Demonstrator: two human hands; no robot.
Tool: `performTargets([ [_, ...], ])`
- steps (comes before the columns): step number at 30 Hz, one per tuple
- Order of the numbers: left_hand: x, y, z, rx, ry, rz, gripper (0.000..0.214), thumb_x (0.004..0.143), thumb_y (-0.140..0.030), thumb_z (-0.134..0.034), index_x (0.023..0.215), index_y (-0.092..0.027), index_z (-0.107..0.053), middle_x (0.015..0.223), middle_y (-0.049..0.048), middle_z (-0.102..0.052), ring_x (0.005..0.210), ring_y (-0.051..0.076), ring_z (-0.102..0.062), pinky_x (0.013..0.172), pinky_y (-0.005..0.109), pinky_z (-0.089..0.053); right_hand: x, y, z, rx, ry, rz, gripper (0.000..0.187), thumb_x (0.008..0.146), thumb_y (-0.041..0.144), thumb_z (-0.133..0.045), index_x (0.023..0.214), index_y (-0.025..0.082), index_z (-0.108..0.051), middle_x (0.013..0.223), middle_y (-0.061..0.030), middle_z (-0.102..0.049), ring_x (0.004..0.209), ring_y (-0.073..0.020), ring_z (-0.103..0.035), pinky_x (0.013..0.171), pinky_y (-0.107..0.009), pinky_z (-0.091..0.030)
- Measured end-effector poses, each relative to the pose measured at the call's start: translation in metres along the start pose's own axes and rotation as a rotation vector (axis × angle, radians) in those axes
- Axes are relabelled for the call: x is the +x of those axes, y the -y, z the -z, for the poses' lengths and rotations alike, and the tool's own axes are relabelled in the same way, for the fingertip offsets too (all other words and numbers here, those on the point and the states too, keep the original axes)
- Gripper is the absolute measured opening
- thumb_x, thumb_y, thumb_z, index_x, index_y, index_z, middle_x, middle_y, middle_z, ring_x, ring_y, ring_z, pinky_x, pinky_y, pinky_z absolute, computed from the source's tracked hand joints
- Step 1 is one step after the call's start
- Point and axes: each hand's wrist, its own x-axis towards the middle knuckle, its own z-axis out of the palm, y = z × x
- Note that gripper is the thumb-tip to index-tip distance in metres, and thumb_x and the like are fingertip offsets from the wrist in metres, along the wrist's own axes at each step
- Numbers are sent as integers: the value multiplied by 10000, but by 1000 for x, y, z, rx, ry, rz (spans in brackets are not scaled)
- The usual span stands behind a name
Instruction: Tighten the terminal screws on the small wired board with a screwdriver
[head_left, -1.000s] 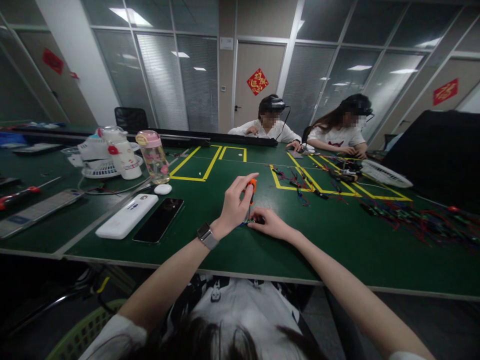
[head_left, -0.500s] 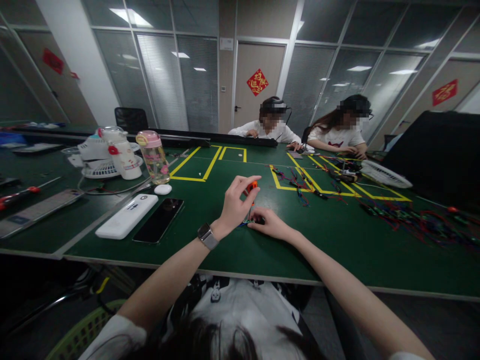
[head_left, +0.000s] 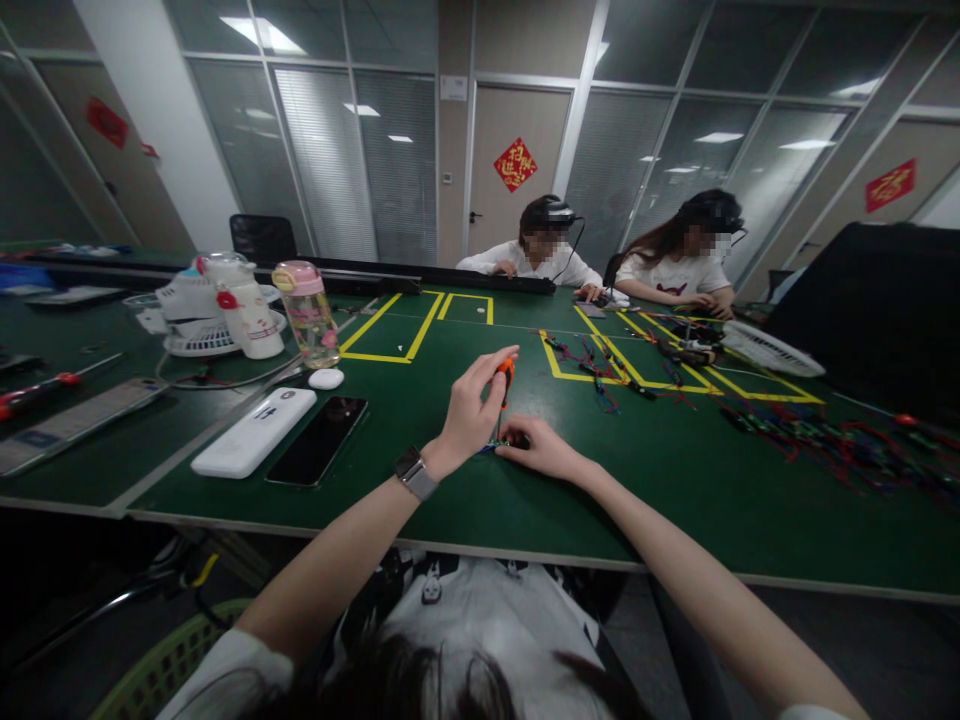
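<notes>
Orange-and-black screwdriver (head_left: 508,380) stands nearly upright in the left hand (head_left: 472,405), just above and in front of the palm, its thin shaft pointing down toward the table (head_left: 712,490). Thumb and fingers are clamped around the handle from the side, the forefinger reaching over its top; that grip probably lets the hand press down and twist at once. Directly below the left hand, at the foot of the shaft, lies a small wired part (head_left: 496,443), with a bit of green and blue showing. Whether the tip sits in a screw is too small to tell.

The right hand (head_left: 546,448) rests low on the table, just beside the shaft, with its thumb and fingertips pinched together on that part, seemingly to keep it from turning under the tool. Much of the part is hidden by these fingers.

To the left of the left hand, well apart from it, lie a black smartphone (head_left: 319,442) and, further out, a white power bank (head_left: 255,433), both flat and out of the way of the wrists. To the right of the right hand, a tangle of thin coloured wires (head_left: 817,440) spreads on the table, perhaps kept on that side for easy reach. Beyond both hands, two people sit across the table.
</notes>
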Motion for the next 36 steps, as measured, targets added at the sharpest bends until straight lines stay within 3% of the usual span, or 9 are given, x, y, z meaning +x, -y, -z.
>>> performTargets([
  [6,2,-3,0,150,-66,-56,234,913,-198,-572,1140,-224,-626,935,28,-580,844,147,-573,772,282,-493,0,1,0,22,7,-15,97,788,242,-666,825,165,-619,717,3,-557,642,-136,-490,616,-258,-390],
  [9,1,-3,0,176,-83,-72,213,889,-230,-623,1101,-222,-641,912,21,-539,819,142,-554,750,272,-490,0,1,0,26,9,-17,88,793,236,-661,822,166,-616,710,5,-558,640,-135,-487,615,-258,-389],
  [15,0,0,-1,96,-53,-41,301,996,-206,-392,1227,-219,-585,1126,68,-586,1055,176,-569,905,313,-473,1,-2,-1,8,2,-17,91,778,220,-681,826,166,-624,698,14,-549,634,-128,-488,611,-250,-385],
  [18,0,0,-1,53,-49,-37,333,998,-172,-364,1270,-213,-551,1185,73,-597,1091,176,-573,945,322,-459,0,-3,-2,4,-2,-14,89,779,217,-681,833,169,-629,702,14,-548,637,-128,-489,609,-248,-385],
  [27,0,0,-2,201,-149,-92,176,888,-247,-631,1059,-215,-653,911,22,-525,820,142,-548,758,271,-488,0,-3,-2,8,-5,-11,81,784,208,-673,841,168,-632,718,11,-550,642,-129,-488,613,-251,-383],
  [33,0,-1,0,144,-83,-60,298,993,-217,-399,1212,-210,-599,1071,69,-582,1010,173,-574,864,308,-485,-1,-2,-1,5,-1,-10,81,790,221,-672,834,168,-629,719,10,-549,645,-130,-491,620,-252,-388],
  [36,0,-1,0,93,-62,-55,326,997,-188,-371,1254,-204,-571,1157,80,-608,1061,177,-588,914,329,-478,0,-2,-1,7,1,-16,86,788,222,-672,837,166,-628,723,7,-551,646,-131,-492,621,-253,-391],
])
